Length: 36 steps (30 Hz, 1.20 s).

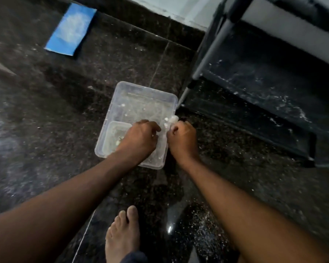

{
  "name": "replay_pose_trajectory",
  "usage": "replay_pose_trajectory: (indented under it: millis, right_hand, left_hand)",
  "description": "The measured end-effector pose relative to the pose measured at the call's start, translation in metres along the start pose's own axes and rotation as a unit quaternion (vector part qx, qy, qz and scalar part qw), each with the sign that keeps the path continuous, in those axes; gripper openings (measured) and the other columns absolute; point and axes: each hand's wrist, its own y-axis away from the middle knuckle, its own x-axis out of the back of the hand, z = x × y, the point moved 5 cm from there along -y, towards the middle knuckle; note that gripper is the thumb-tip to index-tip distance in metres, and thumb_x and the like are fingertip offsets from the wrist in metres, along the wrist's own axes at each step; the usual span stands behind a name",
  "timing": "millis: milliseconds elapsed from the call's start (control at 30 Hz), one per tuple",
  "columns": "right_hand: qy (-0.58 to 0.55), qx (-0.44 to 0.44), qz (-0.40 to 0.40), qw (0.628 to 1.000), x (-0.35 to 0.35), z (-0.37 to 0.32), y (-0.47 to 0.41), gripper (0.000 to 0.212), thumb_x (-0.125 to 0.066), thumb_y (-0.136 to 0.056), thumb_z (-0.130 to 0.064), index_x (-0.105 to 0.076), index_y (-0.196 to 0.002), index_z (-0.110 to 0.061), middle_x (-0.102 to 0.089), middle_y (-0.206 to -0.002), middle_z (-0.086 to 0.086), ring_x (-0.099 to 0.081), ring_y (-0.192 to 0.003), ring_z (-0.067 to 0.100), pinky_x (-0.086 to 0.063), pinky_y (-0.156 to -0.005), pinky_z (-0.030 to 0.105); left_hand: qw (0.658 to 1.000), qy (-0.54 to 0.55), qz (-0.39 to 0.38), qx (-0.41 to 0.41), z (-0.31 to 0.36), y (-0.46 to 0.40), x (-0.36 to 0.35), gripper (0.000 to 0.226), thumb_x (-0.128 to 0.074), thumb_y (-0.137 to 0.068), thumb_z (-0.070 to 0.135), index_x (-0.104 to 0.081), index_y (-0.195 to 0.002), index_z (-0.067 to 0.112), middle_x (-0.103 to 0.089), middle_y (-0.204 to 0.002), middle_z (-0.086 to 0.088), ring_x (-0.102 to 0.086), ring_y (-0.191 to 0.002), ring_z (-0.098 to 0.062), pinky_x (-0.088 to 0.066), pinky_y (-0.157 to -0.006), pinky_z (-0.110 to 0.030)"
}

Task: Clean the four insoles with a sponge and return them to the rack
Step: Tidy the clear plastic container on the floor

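My right hand is curled into a fist round a white sponge, which sticks out past the knuckles over the right rim of a clear plastic tub. My left hand hovers over the tub with its fingers curled, the fingertips at the sponge's near end between the two hands. The tub holds soapy water and a smaller clear container in its near-left corner. The dark shoe rack stands to the right. No insole shows in this view.
The floor is dark speckled granite, wet and dotted with white foam near the rack and by my legs. A blue rectangular pad lies at the far left. My bare foot rests on the floor below the tub.
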Motion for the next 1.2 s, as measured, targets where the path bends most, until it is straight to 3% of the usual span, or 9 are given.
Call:
replay_pose_trajectory:
  millis: [133, 200, 267, 400, 567, 767, 1000, 1100, 1200]
  right_hand:
    - [-0.038, -0.122, 0.006, 0.992, 0.005, 0.044, -0.035, 0.017, -0.061, -0.087, -0.011, -0.074, -0.095, -0.003, -0.072, -0.099, 0.014, -0.066, -0.095, 0.029, -0.048, -0.082, 0.031]
    - [-0.063, -0.154, -0.026, 0.986, -0.002, 0.055, -0.048, 0.026, -0.068, -0.087, -0.014, -0.071, -0.112, -0.006, -0.07, -0.112, 0.01, -0.064, -0.106, 0.024, -0.047, -0.093, 0.026]
    - [-0.085, -0.146, -0.078, 0.983, -0.01, 0.057, -0.056, 0.038, -0.072, -0.084, -0.008, -0.066, -0.122, -0.007, -0.068, -0.115, 0.009, -0.063, -0.107, 0.021, -0.044, -0.09, 0.022]
    - [-0.057, -0.073, -0.116, 0.989, -0.019, 0.045, -0.059, 0.039, -0.078, -0.077, -0.003, -0.069, -0.115, -0.004, -0.069, -0.114, 0.011, -0.063, -0.105, 0.023, -0.047, -0.089, 0.028]
    - [-0.105, -0.094, -0.071, 0.987, -0.025, 0.051, -0.066, 0.04, -0.076, -0.08, -0.009, -0.068, -0.119, -0.009, -0.068, -0.12, 0.008, -0.062, -0.111, 0.019, -0.045, -0.095, 0.023]
    - [-0.136, -0.084, -0.088, 0.983, -0.029, 0.046, -0.063, 0.032, -0.072, -0.076, 0.0, -0.072, -0.107, -0.004, -0.07, -0.097, 0.006, -0.059, -0.087, 0.01, -0.04, -0.071, 0.015]
    - [-0.079, -0.135, -0.125, 0.98, -0.034, 0.049, -0.054, 0.015, -0.08, -0.072, -0.008, -0.073, -0.085, -0.008, -0.071, -0.086, 0.005, -0.066, -0.079, 0.018, -0.053, -0.067, 0.026]
    - [-0.083, -0.14, -0.04, 0.986, -0.015, 0.048, -0.042, 0.015, -0.075, -0.074, -0.007, -0.07, -0.087, -0.008, -0.068, -0.092, 0.007, -0.064, -0.085, 0.022, -0.054, -0.076, 0.033]
    - [-0.038, -0.022, 0.006, 0.999, 0.004, 0.019, -0.018, 0.02, -0.071, -0.078, -0.004, -0.07, -0.098, -0.007, -0.061, -0.103, 0.009, -0.057, -0.092, 0.021, -0.048, -0.08, 0.029]
  left_hand:
    - [1.0, 0.001, -0.02, -0.014, 0.026, -0.028, -0.016, 0.022, -0.07, -0.09, 0.015, -0.077, -0.111, 0.016, -0.073, -0.106, -0.01, -0.068, -0.101, -0.031, -0.05, -0.092, -0.038]
    - [0.999, -0.005, -0.026, -0.02, 0.031, -0.035, -0.021, 0.025, -0.069, -0.092, 0.015, -0.075, -0.116, 0.016, -0.072, -0.109, -0.01, -0.068, -0.103, -0.029, -0.05, -0.093, -0.037]
    - [0.999, -0.022, -0.036, -0.019, 0.03, -0.039, -0.024, 0.029, -0.07, -0.093, 0.014, -0.073, -0.122, 0.015, -0.07, -0.114, -0.01, -0.066, -0.106, -0.026, -0.047, -0.092, -0.033]
    - [0.998, -0.041, -0.045, 0.001, 0.017, -0.038, -0.025, 0.034, -0.072, -0.093, 0.014, -0.07, -0.127, 0.013, -0.068, -0.119, -0.008, -0.064, -0.111, -0.024, -0.037, -0.085, -0.019]
    - [0.998, -0.042, -0.054, 0.007, 0.008, -0.038, -0.026, 0.038, -0.076, -0.091, 0.018, -0.07, -0.128, 0.015, -0.068, -0.12, -0.006, -0.067, -0.107, -0.025, -0.049, -0.094, -0.032]
    - [0.997, -0.037, -0.063, 0.005, 0.013, -0.042, -0.03, 0.039, -0.075, -0.093, 0.019, -0.068, -0.131, 0.016, -0.067, -0.126, -0.005, -0.064, -0.115, -0.022, -0.05, -0.099, -0.033]
    - [0.997, -0.043, -0.054, 0.024, 0.005, -0.035, -0.029, 0.037, -0.074, -0.092, 0.019, -0.069, -0.129, 0.016, -0.069, -0.123, -0.007, -0.064, -0.113, -0.024, -0.047, -0.095, -0.032]
    - [0.997, -0.048, -0.062, 0.027, 0.0, -0.028, -0.021, 0.032, -0.072, -0.093, 0.018, -0.071, -0.124, 0.015, -0.071, -0.118, -0.008, -0.065, -0.11, -0.024, -0.046, -0.092, -0.029]
    - [0.996, -0.037, -0.061, 0.05, -0.008, -0.016, -0.006, 0.027, -0.072, -0.091, 0.016, -0.073, -0.119, 0.015, -0.073, -0.113, -0.008, -0.066, -0.108, -0.024, -0.047, -0.092, -0.029]
